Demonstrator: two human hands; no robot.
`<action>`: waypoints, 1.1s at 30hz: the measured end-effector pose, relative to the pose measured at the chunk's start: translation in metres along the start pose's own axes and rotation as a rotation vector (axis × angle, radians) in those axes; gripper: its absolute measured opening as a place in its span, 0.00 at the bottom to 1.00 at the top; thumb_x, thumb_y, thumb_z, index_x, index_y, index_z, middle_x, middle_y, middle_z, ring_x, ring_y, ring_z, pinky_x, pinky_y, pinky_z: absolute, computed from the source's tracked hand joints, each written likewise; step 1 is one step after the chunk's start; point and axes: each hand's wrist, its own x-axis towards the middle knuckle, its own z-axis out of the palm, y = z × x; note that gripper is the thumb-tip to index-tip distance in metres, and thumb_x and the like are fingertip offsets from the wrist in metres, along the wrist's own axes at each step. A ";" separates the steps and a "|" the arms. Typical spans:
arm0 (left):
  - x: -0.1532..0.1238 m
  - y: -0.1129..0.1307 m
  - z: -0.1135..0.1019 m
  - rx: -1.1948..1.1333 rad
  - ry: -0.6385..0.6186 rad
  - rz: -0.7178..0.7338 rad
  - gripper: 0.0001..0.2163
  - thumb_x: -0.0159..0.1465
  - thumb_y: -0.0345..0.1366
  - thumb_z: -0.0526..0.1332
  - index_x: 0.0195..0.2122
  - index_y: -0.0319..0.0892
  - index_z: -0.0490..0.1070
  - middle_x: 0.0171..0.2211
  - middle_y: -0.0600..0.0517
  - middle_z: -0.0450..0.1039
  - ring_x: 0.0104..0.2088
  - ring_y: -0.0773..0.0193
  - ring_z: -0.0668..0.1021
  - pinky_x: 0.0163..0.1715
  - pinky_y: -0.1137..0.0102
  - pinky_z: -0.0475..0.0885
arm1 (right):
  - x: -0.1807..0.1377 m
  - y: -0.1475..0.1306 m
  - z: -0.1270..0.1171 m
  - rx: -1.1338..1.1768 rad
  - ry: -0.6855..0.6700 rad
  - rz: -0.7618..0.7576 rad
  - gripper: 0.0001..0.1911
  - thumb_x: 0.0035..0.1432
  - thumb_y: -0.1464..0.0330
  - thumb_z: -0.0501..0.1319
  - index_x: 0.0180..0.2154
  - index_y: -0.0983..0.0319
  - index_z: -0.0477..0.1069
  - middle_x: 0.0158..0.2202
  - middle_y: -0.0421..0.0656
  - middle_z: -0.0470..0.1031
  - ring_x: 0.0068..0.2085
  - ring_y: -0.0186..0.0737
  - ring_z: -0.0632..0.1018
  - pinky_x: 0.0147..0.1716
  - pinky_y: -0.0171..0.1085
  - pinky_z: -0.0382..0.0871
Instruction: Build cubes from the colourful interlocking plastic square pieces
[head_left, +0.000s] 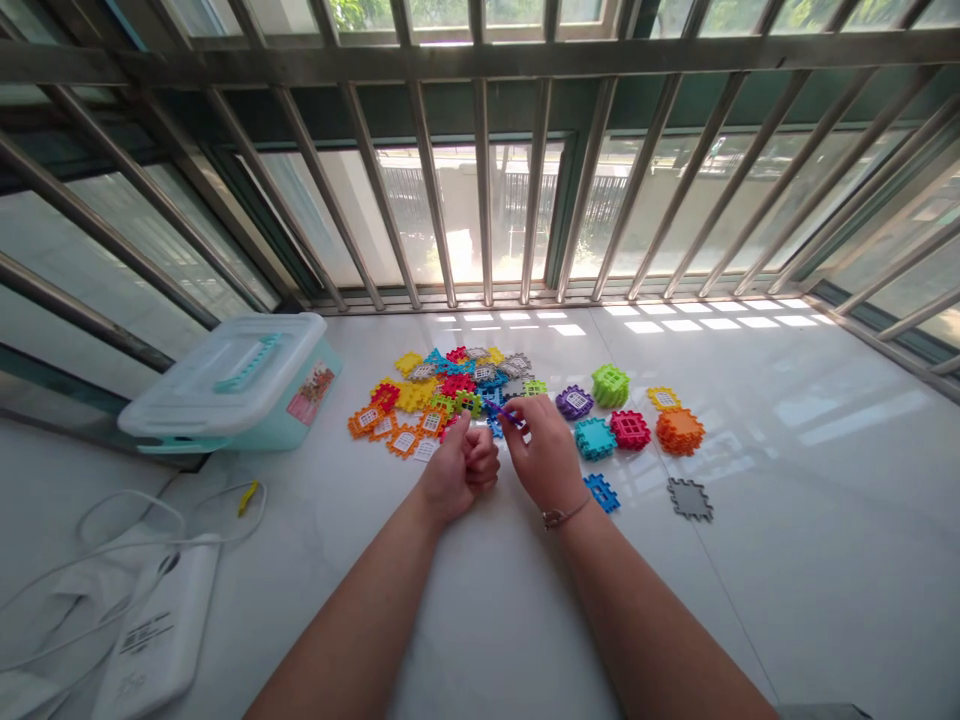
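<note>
Pinching a thin purple piece [504, 411] between thumb and fingertips, the right hand [547, 448] bends inward over the near edge of a mixed heap of notched plastic pieces [415, 397], a bracelet [564, 516] circling its wrist. Just beside it, the left hand [459, 470] is curled into a fist, thumb pointing up and away from the folded fingers; whether anything is tucked inside, I cannot tell. Its thumb tip meets a green piece [470, 402] in the view, though contact is unclear. The heap spreads beyond both hands in yellow, red, blue, grey, green and orange, some pieces cut with window patterns. Right of the right hand sit sorted groups: a purple stack [574, 402] nearest the heap, a lime green stack [610, 385], a teal stack [595, 438], a pinkish-red stack [630, 430] and an orange stack [680, 431] with a yellow-orange piece [664, 398] just behind it. A blue piece [602, 493] lies near the right wrist, and a grey piece [690, 499] rests apart, farther right. Well to the left stands a lidded turquoise box [296, 415]; nearer, a white device [157, 630] lies among pale cables [135, 547]. Metal bars [484, 200] line the far edge of the glossy floor [795, 560].
</note>
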 end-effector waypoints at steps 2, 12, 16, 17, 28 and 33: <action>0.003 -0.001 0.003 0.020 0.082 0.028 0.29 0.66 0.67 0.63 0.28 0.45 0.62 0.18 0.63 0.47 0.17 0.74 0.46 0.15 0.78 0.46 | 0.001 -0.004 -0.003 0.047 0.019 -0.090 0.08 0.70 0.74 0.60 0.45 0.56 0.75 0.42 0.45 0.76 0.44 0.42 0.78 0.46 0.41 0.75; 0.011 -0.009 0.005 0.127 0.431 0.314 0.21 0.64 0.50 0.70 0.28 0.45 0.59 0.18 0.64 0.52 0.16 0.74 0.53 0.15 0.77 0.50 | 0.002 -0.003 0.000 0.079 0.012 -0.183 0.18 0.69 0.79 0.52 0.45 0.56 0.77 0.52 0.47 0.80 0.56 0.43 0.80 0.58 0.46 0.76; 0.012 -0.014 0.001 0.219 0.475 0.428 0.20 0.66 0.51 0.68 0.30 0.45 0.61 0.19 0.64 0.53 0.16 0.74 0.53 0.16 0.77 0.51 | 0.002 -0.008 -0.003 0.062 0.032 -0.091 0.15 0.68 0.76 0.55 0.51 0.57 0.74 0.54 0.51 0.78 0.59 0.47 0.78 0.60 0.50 0.76; 0.012 -0.015 0.000 0.250 0.480 0.443 0.20 0.67 0.52 0.68 0.30 0.45 0.63 0.19 0.64 0.53 0.16 0.74 0.54 0.16 0.76 0.52 | 0.001 -0.008 -0.003 0.058 0.023 -0.089 0.14 0.69 0.74 0.57 0.52 0.57 0.74 0.54 0.51 0.78 0.59 0.48 0.78 0.60 0.51 0.76; 0.011 -0.016 -0.002 0.238 0.414 0.408 0.14 0.64 0.49 0.72 0.37 0.44 0.74 0.19 0.62 0.60 0.17 0.71 0.62 0.18 0.73 0.63 | -0.001 0.003 0.003 0.030 -0.086 -0.155 0.13 0.70 0.65 0.67 0.54 0.58 0.75 0.64 0.53 0.75 0.66 0.47 0.76 0.68 0.51 0.71; 0.011 -0.015 0.004 0.137 0.382 0.378 0.16 0.62 0.47 0.75 0.39 0.43 0.73 0.18 0.64 0.57 0.16 0.73 0.59 0.16 0.75 0.62 | -0.001 0.003 0.003 -0.016 -0.069 -0.151 0.12 0.70 0.65 0.66 0.54 0.57 0.78 0.63 0.52 0.75 0.65 0.48 0.76 0.66 0.50 0.73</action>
